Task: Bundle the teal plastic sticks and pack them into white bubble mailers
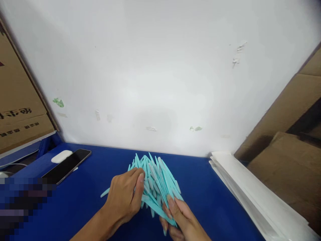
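Curled left hand [126,194] near right hand [179,217]

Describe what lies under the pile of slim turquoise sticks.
The flat blue tabletop shows around the slim turquoise sticks; whatever lies beneath the pile's middle is covered.

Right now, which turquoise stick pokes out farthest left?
The stick whose tip shows over the blue table, left of the left hand. The other visible sticks are bunched farther right, around and between both hands.
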The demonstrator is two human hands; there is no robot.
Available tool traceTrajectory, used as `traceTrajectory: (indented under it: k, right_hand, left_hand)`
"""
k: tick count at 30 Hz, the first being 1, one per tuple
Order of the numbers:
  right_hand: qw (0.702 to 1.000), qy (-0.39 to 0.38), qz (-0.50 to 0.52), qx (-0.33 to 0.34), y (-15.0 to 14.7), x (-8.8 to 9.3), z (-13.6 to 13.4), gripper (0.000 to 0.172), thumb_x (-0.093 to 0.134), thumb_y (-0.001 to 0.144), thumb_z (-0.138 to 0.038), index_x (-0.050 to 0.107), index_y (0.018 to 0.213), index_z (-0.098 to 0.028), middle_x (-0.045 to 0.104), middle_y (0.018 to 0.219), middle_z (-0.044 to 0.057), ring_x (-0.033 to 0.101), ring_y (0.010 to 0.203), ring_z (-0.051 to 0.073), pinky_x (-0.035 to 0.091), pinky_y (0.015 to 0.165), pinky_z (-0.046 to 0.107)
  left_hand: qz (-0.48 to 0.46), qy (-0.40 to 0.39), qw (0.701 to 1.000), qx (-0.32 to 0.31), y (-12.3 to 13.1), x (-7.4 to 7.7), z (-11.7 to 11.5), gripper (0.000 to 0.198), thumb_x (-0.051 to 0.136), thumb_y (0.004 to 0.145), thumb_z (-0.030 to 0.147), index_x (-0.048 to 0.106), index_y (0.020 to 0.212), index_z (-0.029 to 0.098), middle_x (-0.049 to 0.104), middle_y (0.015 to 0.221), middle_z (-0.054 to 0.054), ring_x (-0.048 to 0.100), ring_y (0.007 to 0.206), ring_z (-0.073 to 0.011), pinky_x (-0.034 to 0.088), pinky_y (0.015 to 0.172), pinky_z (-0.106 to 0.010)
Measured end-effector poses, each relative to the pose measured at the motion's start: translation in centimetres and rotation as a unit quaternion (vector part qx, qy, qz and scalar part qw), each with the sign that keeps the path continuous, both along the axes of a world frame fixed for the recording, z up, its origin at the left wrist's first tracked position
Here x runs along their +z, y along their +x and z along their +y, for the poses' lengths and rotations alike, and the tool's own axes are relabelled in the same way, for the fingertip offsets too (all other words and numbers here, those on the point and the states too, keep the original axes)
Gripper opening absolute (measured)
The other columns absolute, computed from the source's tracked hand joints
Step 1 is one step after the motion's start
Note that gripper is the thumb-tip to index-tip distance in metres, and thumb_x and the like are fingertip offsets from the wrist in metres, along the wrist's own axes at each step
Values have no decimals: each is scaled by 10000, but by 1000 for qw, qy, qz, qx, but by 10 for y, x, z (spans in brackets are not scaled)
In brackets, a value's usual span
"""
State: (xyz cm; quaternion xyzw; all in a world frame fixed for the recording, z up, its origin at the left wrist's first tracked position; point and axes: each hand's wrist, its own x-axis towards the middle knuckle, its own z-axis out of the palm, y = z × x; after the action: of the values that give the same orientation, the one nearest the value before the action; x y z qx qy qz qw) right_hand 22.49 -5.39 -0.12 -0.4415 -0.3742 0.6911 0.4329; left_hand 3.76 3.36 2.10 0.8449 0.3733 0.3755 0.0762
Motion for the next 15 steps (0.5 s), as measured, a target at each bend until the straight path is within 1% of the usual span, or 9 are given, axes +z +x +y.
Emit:
traceTrajectory:
  k: [2,3,5,6,7,8,10,12,15]
  right_hand:
    - [1000,1,-17,-7,-1,-1,-1,535,541,862,-720,483,813,-190,578,695,-18,277,443,28,141,444,225]
    - [1000,3,-27,-11,-1,-2,-2,545,537,858,-728,489,806,-188,577,684,-17,286,448,31,150,451,226]
    - [999,5,-45,-22,-2,-4,-2,566,539,843,-745,506,795,-182,558,643,-24,283,449,33,160,462,227]
    - [998,2,-47,-32,-3,-4,-3,571,551,832,-749,518,799,-180,549,627,-30,271,445,31,161,466,229]
    - [998,-5,-43,-43,-3,-4,-3,574,567,819,-752,528,805,-179,547,621,-34,258,438,27,159,467,230]
    - [998,-14,-33,-56,-3,-4,-2,580,584,803,-757,535,811,-179,550,624,-35,247,433,22,154,467,230]
    - [997,-22,6,-76,-2,-2,-1,589,620,769,-764,534,803,-182,562,641,-32,237,422,11,138,460,226]
    - [994,-13,58,-87,-1,2,1,587,657,747,-753,503,760,-187,560,642,-33,229,413,6,122,443,216]
    - [989,-6,111,-97,-2,3,1,573,690,738,-730,476,734,-198,556,630,-37,204,394,7,128,417,207]
  left_hand:
    - [-57,-95,994,-16,5,2,-4,401,259,1036,299,555,792,187,521,668,-7,479,576,-153,351,598,-295]
    - [-92,-140,985,-30,7,4,-7,426,248,1043,326,537,761,191,511,664,-6,472,582,-153,362,603,-293]
    - [-160,-218,961,-55,12,6,-13,465,242,1048,378,509,714,195,501,662,-9,462,597,-154,385,607,-288]
    - [-190,-247,948,-61,13,6,-14,462,253,1046,400,517,727,195,514,679,-13,465,607,-155,397,610,-286]
    - [-219,-271,935,-62,14,6,-15,436,276,1043,419,547,786,193,548,732,-23,481,630,-157,414,623,-287]
    - [-252,-284,923,-57,13,6,-14,387,310,1035,437,577,894,196,589,828,-38,508,670,-162,434,645,-291]
    - [-336,-290,895,-43,12,5,-10,328,402,1004,480,545,1161,230,602,1103,-77,564,788,-179,469,684,-299]
    - [-416,-308,854,-51,14,2,-5,455,471,958,551,471,1310,262,537,1280,-110,594,903,-209,496,696,-308]
    - [-454,-417,775,-140,23,-4,-9,739,582,818,712,479,1365,226,560,1272,-158,616,1032,-291,531,776,-380]
